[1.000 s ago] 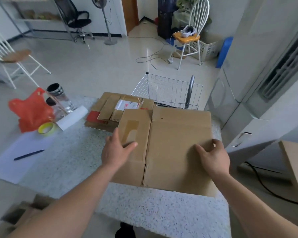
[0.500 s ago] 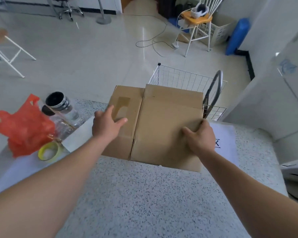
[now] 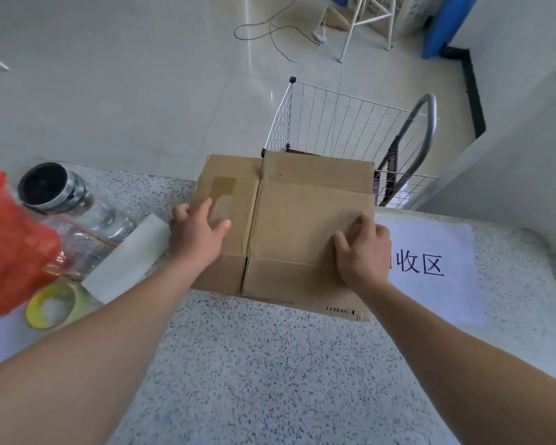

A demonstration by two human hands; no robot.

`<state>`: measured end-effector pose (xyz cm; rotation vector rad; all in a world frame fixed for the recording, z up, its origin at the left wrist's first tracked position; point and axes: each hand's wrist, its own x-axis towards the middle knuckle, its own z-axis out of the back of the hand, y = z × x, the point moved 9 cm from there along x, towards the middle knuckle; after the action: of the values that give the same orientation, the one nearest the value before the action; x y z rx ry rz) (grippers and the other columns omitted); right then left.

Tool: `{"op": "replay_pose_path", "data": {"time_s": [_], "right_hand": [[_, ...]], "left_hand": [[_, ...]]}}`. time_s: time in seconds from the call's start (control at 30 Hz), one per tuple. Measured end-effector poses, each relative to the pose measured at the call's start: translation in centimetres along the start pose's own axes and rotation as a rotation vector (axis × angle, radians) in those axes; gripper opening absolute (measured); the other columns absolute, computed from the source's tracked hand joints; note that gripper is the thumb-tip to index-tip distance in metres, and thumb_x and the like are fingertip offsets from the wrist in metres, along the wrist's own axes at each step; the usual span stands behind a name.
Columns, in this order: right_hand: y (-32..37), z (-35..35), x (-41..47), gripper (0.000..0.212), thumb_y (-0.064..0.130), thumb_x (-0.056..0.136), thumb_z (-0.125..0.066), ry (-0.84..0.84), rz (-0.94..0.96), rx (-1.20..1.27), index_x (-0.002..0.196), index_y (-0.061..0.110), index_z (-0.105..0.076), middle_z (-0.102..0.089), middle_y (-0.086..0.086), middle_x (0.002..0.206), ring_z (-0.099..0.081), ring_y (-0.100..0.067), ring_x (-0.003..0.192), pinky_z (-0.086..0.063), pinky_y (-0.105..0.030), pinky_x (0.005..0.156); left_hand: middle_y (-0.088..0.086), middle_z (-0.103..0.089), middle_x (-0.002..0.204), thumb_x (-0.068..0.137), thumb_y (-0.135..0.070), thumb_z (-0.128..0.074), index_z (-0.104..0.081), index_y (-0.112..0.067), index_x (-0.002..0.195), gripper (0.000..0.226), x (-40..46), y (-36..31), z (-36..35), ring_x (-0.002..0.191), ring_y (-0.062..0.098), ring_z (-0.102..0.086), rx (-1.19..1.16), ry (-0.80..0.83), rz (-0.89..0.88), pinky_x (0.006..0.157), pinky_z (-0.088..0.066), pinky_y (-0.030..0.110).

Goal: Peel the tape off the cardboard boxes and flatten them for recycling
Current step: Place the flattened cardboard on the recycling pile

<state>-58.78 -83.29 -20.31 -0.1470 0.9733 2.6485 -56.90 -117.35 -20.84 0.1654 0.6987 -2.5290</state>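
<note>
Since half a second ago, the flattened cardboard box (image 3: 302, 226) sits further right on the speckled table (image 3: 254, 364), its right edge now lying over the left part of the white paper sign (image 3: 437, 264), of which more printed characters show than before. Both hands remain on the box. At the left panel, the left hand (image 3: 196, 236) grips the outer edge, thumb lying across the top face and the other fingers curled over the side, beside a lighter rectangular patch in the cardboard. Meanwhile the right hand (image 3: 363, 252) holds the right edge of the larger panel, fingers bent over the rim and thumb on top. Far edges of the box reach past the table's back, near the wire basket (image 3: 334, 123) standing on the floor. Left of the box lie a white sheet (image 3: 126, 258), a roll of yellowish tape (image 3: 52, 306), a clear jar (image 3: 61, 197) and an orange plastic bag (image 3: 10, 252).
</note>
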Motion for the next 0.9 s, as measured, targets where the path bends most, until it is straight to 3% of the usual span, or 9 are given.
{"op": "replay_pose_path", "data": {"time_s": [0.07, 0.17, 0.3, 0.37, 0.47, 0.57, 0.67, 0.9], "right_hand": [[-0.4, -0.5, -0.4, 0.055, 0.037, 0.09, -0.061, -0.037, 0.038, -0.037, 0.137, 0.013, -0.045, -0.043, -0.013, 0.137, -0.04, -0.032, 0.126, -0.035, -0.04, 0.106], [-1.0, -0.9, -1.1, 0.056, 0.037, 0.091, -0.062, -0.042, 0.055, -0.045, 0.136, 0.007, -0.046, -0.037, -0.012, 0.146, -0.033, -0.029, 0.135, -0.031, -0.04, 0.113], [-0.9, 0.1, -1.3, 0.052, 0.035, 0.089, -0.064, -0.061, 0.092, -0.072, 0.132, 0.009, -0.049, -0.029, -0.011, 0.154, -0.028, -0.028, 0.142, -0.028, -0.038, 0.115], [0.8, 0.2, -1.4, 0.057, 0.031, 0.09, -0.059, -0.085, 0.238, -0.243, 0.142, 0.013, -0.042, -0.016, -0.013, 0.164, -0.016, -0.029, 0.151, -0.02, -0.045, 0.121], [2.5, -1.9, -1.0, 0.068, 0.028, 0.096, -0.042, 0.04, 0.386, -0.387, 0.158, 0.021, -0.016, 0.002, -0.005, 0.168, 0.005, -0.024, 0.154, -0.008, -0.05, 0.124], [1.9, -3.8, -0.4, 0.072, 0.06, 0.096, -0.019, 0.133, 0.42, -0.524, 0.16, 0.028, -0.005, 0.008, -0.004, 0.168, 0.011, -0.025, 0.154, -0.002, -0.05, 0.124], [1.1, -4.5, -0.2, 0.083, 0.075, 0.092, -0.011, 0.122, 0.423, -0.57, 0.16, 0.028, -0.004, 0.007, -0.005, 0.168, 0.01, -0.026, 0.154, -0.002, -0.05, 0.124], [1.0, -4.6, -0.2, 0.082, 0.076, 0.093, -0.02, 0.069, 0.44, -0.543, 0.159, 0.029, -0.012, -0.005, -0.006, 0.168, 0.001, -0.026, 0.154, -0.007, -0.05, 0.124]], "left_hand": [[0.008, -0.015, 0.157, 0.096, -0.045, -0.054, -0.034, -0.029, 0.151, 0.061, 0.1, -0.5, -0.5, 0.142, 0.038, -0.025, 0.06, -0.008, -0.017, 0.113, -0.032, 0.055], [0.003, 0.003, 0.166, 0.096, -0.042, -0.046, -0.028, -0.035, 0.153, 0.06, -0.1, -3.7, -0.7, 0.152, 0.035, 0.005, 0.212, -0.055, -0.207, 0.119, -0.008, 0.063], [-0.001, 0.026, 0.163, 0.096, -0.068, -0.026, -0.002, -0.045, 0.156, 0.069, -0.8, -6.4, -3.2, 0.149, 0.035, 0.025, 0.427, 0.045, -0.4, 0.113, 0.008, 0.067], [-0.001, 0.03, 0.162, 0.094, -0.072, -0.019, 0.004, -0.045, 0.155, 0.071, -1.4, -6.8, -5.0, 0.148, 0.037, 0.026, 0.463, 0.092, -0.43, 0.112, 0.008, 0.069], [0.0, 0.03, 0.162, 0.093, -0.073, -0.012, 0.011, -0.045, 0.155, 0.071, -2.2, -6.6, -6.8, 0.147, 0.04, 0.026, 0.463, 0.114, -0.415, 0.112, 0.005, 0.073], [0.001, 0.029, 0.162, 0.092, -0.073, -0.01, 0.015, -0.044, 0.153, 0.072, -2.3, -6.4, -7.3, 0.147, 0.042, 0.025, 0.466, 0.096, -0.394, 0.111, 0.003, 0.076], [0.001, 0.025, 0.164, 0.091, -0.074, -0.011, 0.011, -0.043, 0.154, 0.074, -2.4, -6.4, -7.4, 0.148, 0.042, 0.022, 0.466, 0.065, -0.387, 0.11, 0.002, 0.076], [-0.001, 0.017, 0.166, 0.086, -0.076, -0.007, 0.006, -0.045, 0.154, 0.076, -2.4, -6.3, -7.6, 0.15, 0.04, 0.017, 0.45, 0.026, -0.378, 0.111, -0.001, 0.076]]}}
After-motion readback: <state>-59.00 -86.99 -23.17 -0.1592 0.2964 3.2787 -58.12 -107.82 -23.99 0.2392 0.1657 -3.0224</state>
